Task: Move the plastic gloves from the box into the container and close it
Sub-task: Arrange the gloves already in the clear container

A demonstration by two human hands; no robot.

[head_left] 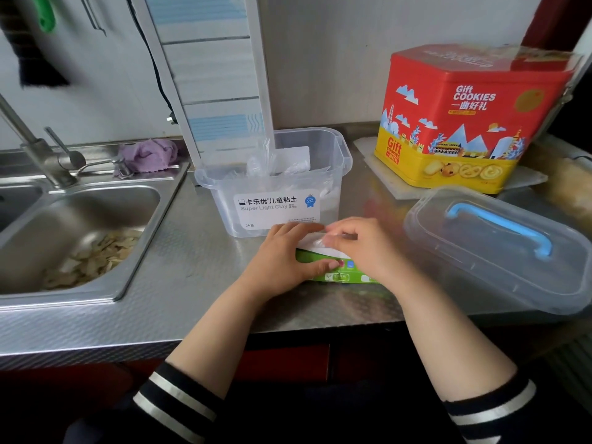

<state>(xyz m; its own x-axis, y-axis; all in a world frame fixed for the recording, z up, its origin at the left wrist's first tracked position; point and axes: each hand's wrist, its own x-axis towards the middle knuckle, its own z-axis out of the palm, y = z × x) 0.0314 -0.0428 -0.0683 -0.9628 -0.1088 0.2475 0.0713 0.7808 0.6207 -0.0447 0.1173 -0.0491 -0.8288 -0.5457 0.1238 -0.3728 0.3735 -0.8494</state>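
A green glove box (344, 276) lies on the steel counter near its front edge. My left hand (283, 259) holds the box's left end, thumb on its front face. My right hand (355, 246) sits on top of the box and pinches a thin clear plastic glove (320, 241) at its white opening. Just behind the box stands an open clear container (275, 184) with a white label; several crumpled clear gloves lie inside it. Its clear lid (503, 248) with a blue handle lies flat on the counter to the right.
A red and yellow cookie tin (467, 123) stands at the back right on a white board. A steel sink (80, 232) with scraps and a tap is on the left, with a purple cloth (149, 155) behind it. A wall panel leans behind the container.
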